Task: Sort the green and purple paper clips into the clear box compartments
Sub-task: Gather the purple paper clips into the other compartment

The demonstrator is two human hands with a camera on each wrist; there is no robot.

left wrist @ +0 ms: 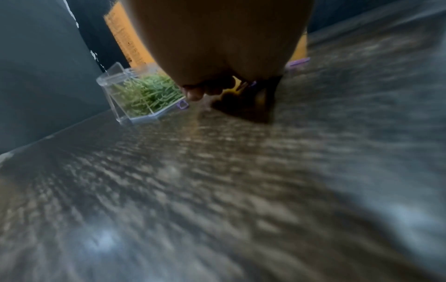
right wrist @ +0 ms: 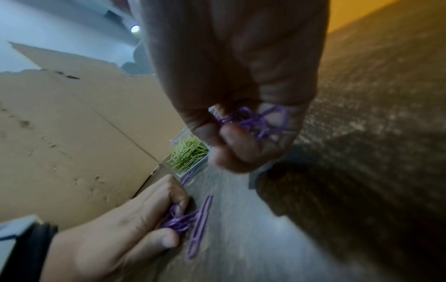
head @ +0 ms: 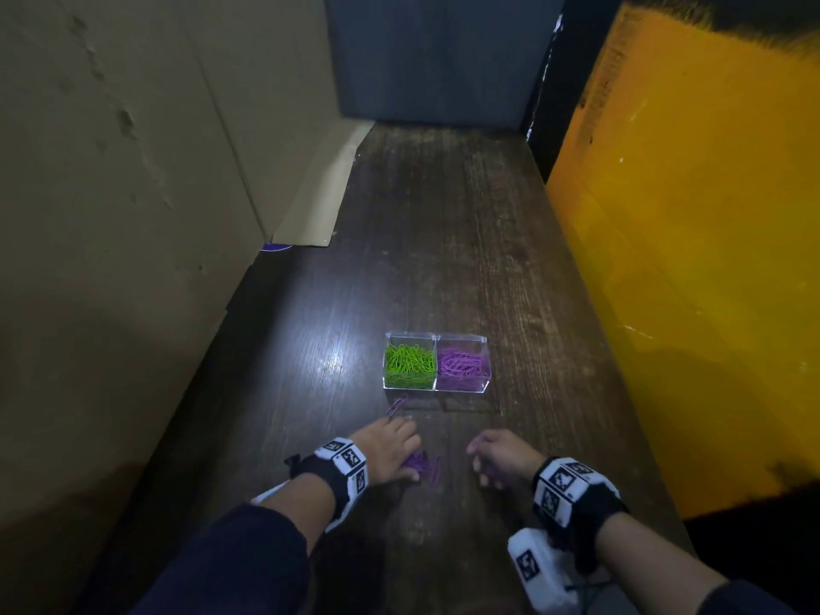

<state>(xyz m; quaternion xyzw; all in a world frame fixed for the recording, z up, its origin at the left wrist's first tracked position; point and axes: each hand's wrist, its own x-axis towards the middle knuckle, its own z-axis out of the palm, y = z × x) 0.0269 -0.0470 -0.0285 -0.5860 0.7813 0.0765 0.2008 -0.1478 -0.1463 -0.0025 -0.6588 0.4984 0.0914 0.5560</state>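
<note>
The fingers (right wrist: 231, 145) of the right hand (head: 499, 457) are curled tight round a small tangle of purple paper clips (right wrist: 255, 122), which the right wrist view shows pinched between thumb and fingertips above the wooden tabletop (head: 443, 259). The left hand (head: 388, 452) lies low on the wood with its fingers bent round a second bunch of purple clips (right wrist: 179, 222), and one long purple clip (right wrist: 199, 227) lies loose on the table just beside that bunch. Another single purple clip (head: 396, 407) lies apart, between the left hand and the clear box (head: 437, 364). The box stands open-topped a little beyond both hands, with green paper clips (head: 409, 359) in its left compartment and purple ones (head: 461, 364) in its right; no green clips show loose on the wood, so I judge only purple ones are left to move. The clips in the right hand are hooked through one another, so a loose one could slip from the tangle on the way and fall short of the box, or swing over the divider into the green side. The left hand is nearer the green compartment, so a careless drop from it would mix the colours. A bump from either hand might push the box, which looks light. The stray clip near the box could well be missed. A tall cardboard sheet (head: 133, 170) stands at the left and a yellow panel (head: 687, 259) at the right.
</note>
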